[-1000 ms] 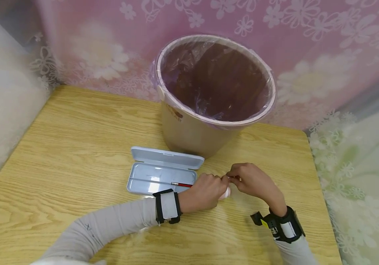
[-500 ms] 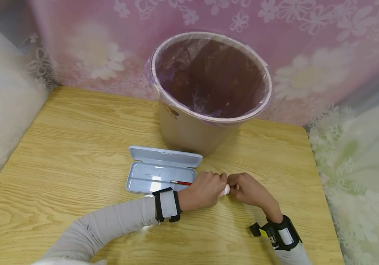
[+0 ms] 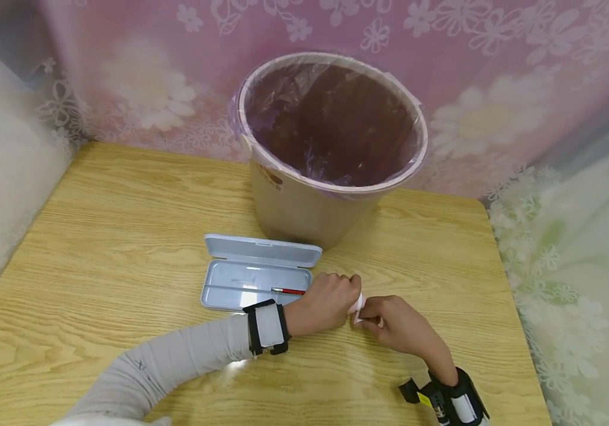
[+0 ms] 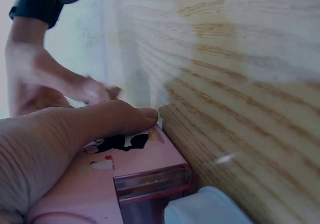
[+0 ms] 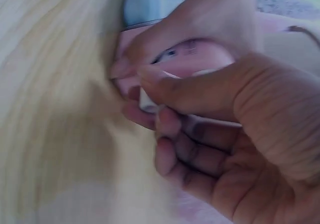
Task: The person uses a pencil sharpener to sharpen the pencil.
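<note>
My left hand [image 3: 325, 303] grips a pink pencil sharpener with a crank [image 4: 95, 196], pressed close to the tabletop. Cartoon figures decorate its top, and a see-through drawer window [image 4: 155, 184] shows on one side in the left wrist view. At the sharpener's right end, my right hand [image 3: 397, 325] pinches the white crank knob [image 5: 146, 102] between thumb and fingertips. Its other fingers are loosely curled. Just left of the left hand lies an open light-blue pencil case [image 3: 229, 272], holding a red pencil [image 3: 288, 290] whose right end is hidden behind that hand.
A tall beige bin [image 3: 309, 207] with a clear plastic liner stands directly behind the pencil case. The wooden table [image 3: 123, 207] has flowered cloth hangings [image 3: 150, 89] along its back and sides.
My right hand has swung from the far side of the sharpener's end down toward me, carrying the crank knob round. The left hand stays gripped on the sharpener. The head view shifts slightly.
</note>
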`<state>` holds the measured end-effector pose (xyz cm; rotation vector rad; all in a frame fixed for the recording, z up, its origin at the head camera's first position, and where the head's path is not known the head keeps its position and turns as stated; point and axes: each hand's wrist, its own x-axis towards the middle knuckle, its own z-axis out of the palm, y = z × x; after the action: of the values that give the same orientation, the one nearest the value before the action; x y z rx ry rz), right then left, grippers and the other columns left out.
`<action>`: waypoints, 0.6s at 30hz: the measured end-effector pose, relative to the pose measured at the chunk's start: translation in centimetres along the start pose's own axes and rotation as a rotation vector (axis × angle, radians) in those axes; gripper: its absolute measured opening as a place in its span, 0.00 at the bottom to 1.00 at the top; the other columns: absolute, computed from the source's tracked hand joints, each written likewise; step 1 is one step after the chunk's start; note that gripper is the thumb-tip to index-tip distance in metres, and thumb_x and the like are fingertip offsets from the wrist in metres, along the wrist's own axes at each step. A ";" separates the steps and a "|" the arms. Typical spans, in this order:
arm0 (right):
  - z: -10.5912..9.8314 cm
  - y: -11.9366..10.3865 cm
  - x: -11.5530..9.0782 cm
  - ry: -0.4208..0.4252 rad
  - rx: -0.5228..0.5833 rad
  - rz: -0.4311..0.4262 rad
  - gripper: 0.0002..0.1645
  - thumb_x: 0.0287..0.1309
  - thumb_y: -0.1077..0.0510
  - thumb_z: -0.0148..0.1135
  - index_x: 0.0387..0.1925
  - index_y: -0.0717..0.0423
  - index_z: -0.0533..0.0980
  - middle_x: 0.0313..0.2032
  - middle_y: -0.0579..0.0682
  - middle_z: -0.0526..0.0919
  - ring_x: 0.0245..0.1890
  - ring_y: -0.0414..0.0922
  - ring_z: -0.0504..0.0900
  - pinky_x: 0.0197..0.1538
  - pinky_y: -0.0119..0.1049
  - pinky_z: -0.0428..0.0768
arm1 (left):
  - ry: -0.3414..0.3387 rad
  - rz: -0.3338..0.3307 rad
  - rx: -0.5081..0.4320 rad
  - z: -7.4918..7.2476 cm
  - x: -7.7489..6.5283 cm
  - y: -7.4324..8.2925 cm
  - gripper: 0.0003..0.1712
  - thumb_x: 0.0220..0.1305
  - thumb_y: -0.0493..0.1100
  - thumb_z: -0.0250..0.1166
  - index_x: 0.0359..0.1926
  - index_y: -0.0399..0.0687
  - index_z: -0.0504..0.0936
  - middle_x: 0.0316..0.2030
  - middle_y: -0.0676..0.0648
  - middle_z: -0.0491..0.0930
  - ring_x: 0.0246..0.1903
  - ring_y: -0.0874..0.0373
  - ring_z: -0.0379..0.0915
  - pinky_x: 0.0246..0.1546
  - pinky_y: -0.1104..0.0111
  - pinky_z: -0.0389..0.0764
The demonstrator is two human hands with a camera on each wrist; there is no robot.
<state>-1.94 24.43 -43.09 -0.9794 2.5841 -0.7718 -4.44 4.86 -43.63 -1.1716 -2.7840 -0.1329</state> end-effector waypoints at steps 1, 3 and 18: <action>-0.4 -0.4 -0.3 -0.009 0.005 -0.008 0.05 0.63 0.61 0.68 0.32 0.51 0.87 0.30 0.39 0.83 0.26 0.27 0.73 0.31 0.26 0.74 | -0.004 0.000 -0.001 0.0 0.0 0.0 0.13 0.61 0.46 0.69 0.28 0.53 0.72 0.17 0.57 0.73 0.16 0.66 0.72 0.14 0.72 0.70; -1.3 -1.1 -0.9 -0.011 0.014 -0.030 0.04 0.63 0.62 0.68 0.35 0.53 0.88 0.31 0.40 0.83 0.27 0.26 0.74 0.31 0.26 0.75 | -0.009 -0.001 -0.006 0.0 0.1 0.0 0.13 0.61 0.45 0.69 0.28 0.53 0.72 0.17 0.57 0.73 0.16 0.66 0.72 0.14 0.72 0.70; -5.8 -3.0 0.0 0.144 -0.190 -0.058 0.05 0.58 0.61 0.72 0.36 0.50 0.88 0.30 0.38 0.83 0.24 0.25 0.69 0.28 0.25 0.71 | -0.021 0.001 -0.024 0.1 0.1 0.0 0.14 0.58 0.45 0.71 0.29 0.52 0.71 0.17 0.57 0.72 0.16 0.66 0.71 0.14 0.72 0.70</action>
<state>-2.82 24.81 -36.63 -1.0938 2.8062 -0.6416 -4.50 4.91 -43.68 -1.1862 -2.8079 -0.1559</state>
